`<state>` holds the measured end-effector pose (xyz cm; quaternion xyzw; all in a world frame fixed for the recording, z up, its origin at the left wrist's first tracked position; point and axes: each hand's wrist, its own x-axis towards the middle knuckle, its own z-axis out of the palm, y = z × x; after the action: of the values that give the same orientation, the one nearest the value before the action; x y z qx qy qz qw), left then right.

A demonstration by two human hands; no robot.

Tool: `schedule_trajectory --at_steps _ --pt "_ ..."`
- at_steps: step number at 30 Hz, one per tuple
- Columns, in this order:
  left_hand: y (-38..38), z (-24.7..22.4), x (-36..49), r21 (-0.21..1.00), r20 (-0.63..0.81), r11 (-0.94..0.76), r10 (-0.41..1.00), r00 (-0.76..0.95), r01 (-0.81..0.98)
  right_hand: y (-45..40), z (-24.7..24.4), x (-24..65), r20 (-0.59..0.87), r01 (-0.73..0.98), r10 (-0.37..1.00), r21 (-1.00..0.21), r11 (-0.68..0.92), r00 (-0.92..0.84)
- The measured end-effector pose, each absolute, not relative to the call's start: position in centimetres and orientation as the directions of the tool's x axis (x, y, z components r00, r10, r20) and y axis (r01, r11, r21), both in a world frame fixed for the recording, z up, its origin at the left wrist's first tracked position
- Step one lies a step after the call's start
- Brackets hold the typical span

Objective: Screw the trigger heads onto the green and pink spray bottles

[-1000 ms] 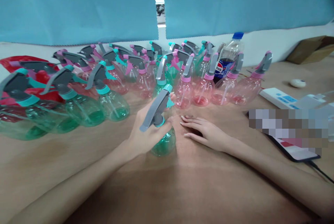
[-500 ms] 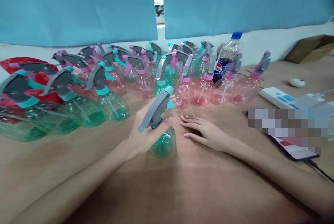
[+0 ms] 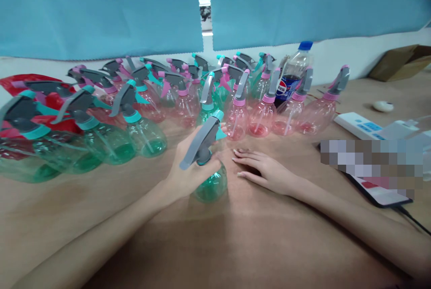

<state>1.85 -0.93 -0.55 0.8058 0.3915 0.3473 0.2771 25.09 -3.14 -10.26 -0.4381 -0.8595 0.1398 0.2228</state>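
My left hand (image 3: 188, 163) is closed around the neck of a green spray bottle (image 3: 213, 185) that stands on the wooden table (image 3: 256, 235). Its grey trigger head with teal nozzle rises above my hand and points away to the right. Most of the left fingers are hidden behind the bottle. To the right of it, my right hand (image 3: 264, 170) rests palm down on the tabletop, fingers stretched toward the bottle but apart from it, holding nothing.
Several green spray bottles (image 3: 148, 140) stand at left, and several pink ones (image 3: 262, 116) at the back. A cola bottle (image 3: 288, 87) is behind these. On the right lie a power strip (image 3: 358, 126), a white mouse-like object (image 3: 383, 107), a phone (image 3: 384, 192) and a cardboard box (image 3: 397, 64).
My left thumb has lowered from the trigger head's base to the bottle's neck and shoulder, and the head has shifted very slightly. My right hand has not moved.
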Motion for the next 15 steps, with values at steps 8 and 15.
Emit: schedule_trajectory --at_steps 8,15 --pt "-1.02 -0.35 2.21 0.727 0.324 -0.503 0.852 0.412 0.468 -3.12 -10.33 25.11 0.292 0.667 0.809 -0.460 0.586 -0.509" --pt "-0.84 -0.86 2.24 0.711 0.344 -0.523 0.842 0.416 0.471 -3.18 -10.32 25.06 0.309 0.662 0.808 -0.465 0.588 -0.501"
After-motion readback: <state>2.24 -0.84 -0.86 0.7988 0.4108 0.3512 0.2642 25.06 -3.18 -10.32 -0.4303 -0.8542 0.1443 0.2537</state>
